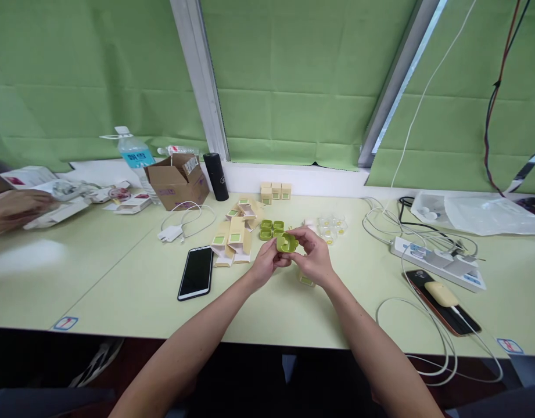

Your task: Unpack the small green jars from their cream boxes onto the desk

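Between my two hands, raised above the table, is a small green plastic cup-like piece (286, 242) with its hollow side toward me. My left hand (269, 261) grips its left and lower side, and my right hand (313, 255) pinches it from the right. Just behind lie several similar green square pieces (266, 224). Under my right hand a small box with a green label (307, 280) is partly hidden. Flattened cream cartons (236, 237) with green labels lie left of my hands. Clear plastic pieces with yellow spots (331, 226) sit to the right.
Small closed boxes (276, 191) stand by the wall. A phone (196, 273) and white charger (170, 233) lie left, near a brown carton (178, 183) and black bottle (216, 177). A power strip (437, 264) and cables lie right. Another person's hand (21, 209) works far left.
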`<state>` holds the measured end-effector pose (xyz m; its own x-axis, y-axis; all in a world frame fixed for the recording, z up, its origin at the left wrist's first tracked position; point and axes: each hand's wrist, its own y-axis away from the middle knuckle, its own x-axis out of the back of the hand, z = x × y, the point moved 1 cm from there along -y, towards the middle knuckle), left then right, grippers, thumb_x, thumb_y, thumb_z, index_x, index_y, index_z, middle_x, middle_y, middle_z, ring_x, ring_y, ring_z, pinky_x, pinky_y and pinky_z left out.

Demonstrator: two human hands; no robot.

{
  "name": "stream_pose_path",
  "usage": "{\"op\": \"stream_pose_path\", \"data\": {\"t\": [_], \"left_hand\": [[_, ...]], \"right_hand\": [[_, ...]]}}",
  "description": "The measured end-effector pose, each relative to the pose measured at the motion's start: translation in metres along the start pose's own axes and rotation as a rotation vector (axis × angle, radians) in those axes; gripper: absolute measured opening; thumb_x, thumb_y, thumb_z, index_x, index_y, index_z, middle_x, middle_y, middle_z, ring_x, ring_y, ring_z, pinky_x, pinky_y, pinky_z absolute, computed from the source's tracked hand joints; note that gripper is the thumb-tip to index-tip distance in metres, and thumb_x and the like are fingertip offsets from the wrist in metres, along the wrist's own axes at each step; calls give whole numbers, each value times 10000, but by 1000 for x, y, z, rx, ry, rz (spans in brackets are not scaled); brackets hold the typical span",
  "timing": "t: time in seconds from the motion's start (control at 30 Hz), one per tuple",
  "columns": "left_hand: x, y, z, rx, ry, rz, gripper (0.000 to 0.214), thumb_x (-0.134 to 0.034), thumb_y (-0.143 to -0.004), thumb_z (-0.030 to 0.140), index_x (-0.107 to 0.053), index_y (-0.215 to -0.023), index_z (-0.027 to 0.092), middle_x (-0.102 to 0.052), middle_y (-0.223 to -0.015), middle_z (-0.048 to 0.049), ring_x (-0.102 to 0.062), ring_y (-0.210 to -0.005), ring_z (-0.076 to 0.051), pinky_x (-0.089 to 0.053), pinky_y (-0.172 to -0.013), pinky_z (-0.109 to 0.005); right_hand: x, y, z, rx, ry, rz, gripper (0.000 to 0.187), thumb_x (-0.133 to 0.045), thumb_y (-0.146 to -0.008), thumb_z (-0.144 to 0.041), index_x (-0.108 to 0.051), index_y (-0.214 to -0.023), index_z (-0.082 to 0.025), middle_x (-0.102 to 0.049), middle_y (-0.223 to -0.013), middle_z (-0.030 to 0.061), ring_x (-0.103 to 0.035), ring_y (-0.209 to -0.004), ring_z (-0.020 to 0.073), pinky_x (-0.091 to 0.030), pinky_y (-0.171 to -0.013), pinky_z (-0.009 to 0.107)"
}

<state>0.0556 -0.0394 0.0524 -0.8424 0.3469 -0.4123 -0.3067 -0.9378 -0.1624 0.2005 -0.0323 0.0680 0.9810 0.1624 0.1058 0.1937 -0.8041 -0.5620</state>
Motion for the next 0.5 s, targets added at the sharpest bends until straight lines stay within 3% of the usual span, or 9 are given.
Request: {"op": "stream_pose_path", "data": {"t": [0.2,0.37,0.43,0.5], "left_hand": [[4,-3,-3,-20,-22,37,412,-714,-851,579,-600,-878,184,-509,-718,3,-379,-579,-98,-317,-525,-250],[9,-7,0,-135,-23,-15,542,-584,-920,699,-680,-1055,183,-659,-918,-72,-591,-783,-175,-489,-677,-304],[11,-6,2,-144,6,-50,510,-647,-909,651,-695,-1109,184,-677,-971,-79,-631,-860,-193,-508,-742,-308],[12,-6,4,-122,60,-88,450,-716,-887,588,-722,-1044,166,-683,-964,-82,-648,-876,-197,-512,-771,-307]], "right_hand": [[-2,0,-3,39,93,-11,365,-718,-785,-169,-670,-1135,-262,-691,-1107,45,-675,-967,200,-581,-855,361],[-2,0,-3,154,269,16,381,-709,-825,-163,-663,-1185,-278,-717,-1138,55,-648,-932,217,-552,-740,357],[-1,1,-2,208,341,19,389,-710,-850,-177,-660,-1219,-292,-712,-1156,64,-633,-992,243,-555,-780,391],[-1,2,-2,245,407,19,401,-708,-872,-192,-654,-1254,-303,-687,-1183,75,-613,-1071,266,-555,-877,446]]}}
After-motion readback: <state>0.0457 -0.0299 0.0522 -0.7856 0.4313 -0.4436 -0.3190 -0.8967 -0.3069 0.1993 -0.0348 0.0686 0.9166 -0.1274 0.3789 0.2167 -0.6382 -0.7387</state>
